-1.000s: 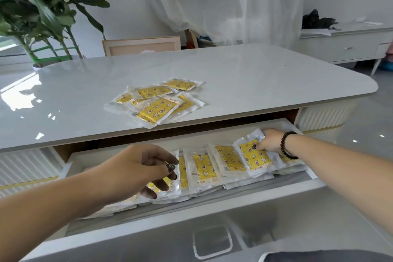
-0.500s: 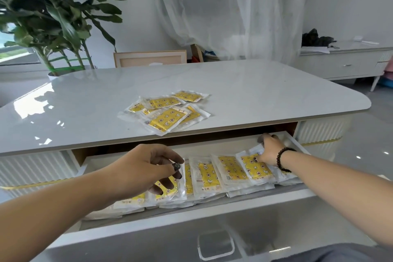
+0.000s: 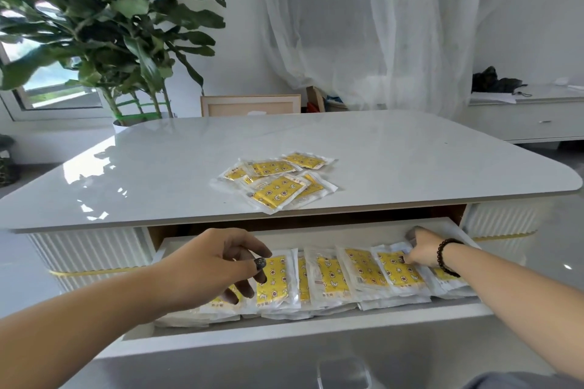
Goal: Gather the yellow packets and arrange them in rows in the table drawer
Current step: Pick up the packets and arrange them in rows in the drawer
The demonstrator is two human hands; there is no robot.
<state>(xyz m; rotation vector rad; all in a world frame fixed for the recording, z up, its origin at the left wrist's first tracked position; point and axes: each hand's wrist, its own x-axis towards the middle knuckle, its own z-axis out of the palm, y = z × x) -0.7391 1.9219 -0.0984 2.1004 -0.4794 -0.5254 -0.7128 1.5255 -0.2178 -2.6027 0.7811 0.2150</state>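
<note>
A row of overlapping yellow packets [image 3: 331, 275] filled the open drawer [image 3: 284, 330]. The left hand [image 3: 218, 265] hung curled over the row's left end; the right hand [image 3: 422, 249] pressed packets at its right end. Behind the drawer, loose packets [image 3: 278, 181] lay heaped on the surface [image 3: 410, 155].

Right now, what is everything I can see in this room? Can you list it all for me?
packets on the table: a loose pile, about six, yellow in clear wrap, on the tabletop near its front edge
packets in the drawer: one overlapping row, yellow in clear wrap, count unclear
drawer: one, white, pulled open under the table
table: one, glossy pale grey top, white ribbed sides
plant: one, green, big leaves, behind the table at left
curtain: one, sheer white, at the back
sideboard: one, white, far right
picture frame: one, light wood, behind the table
left hand: fingers curled over the row's left end
right hand: beaded bracelet, fingers on a packet at the row's right end
</note>
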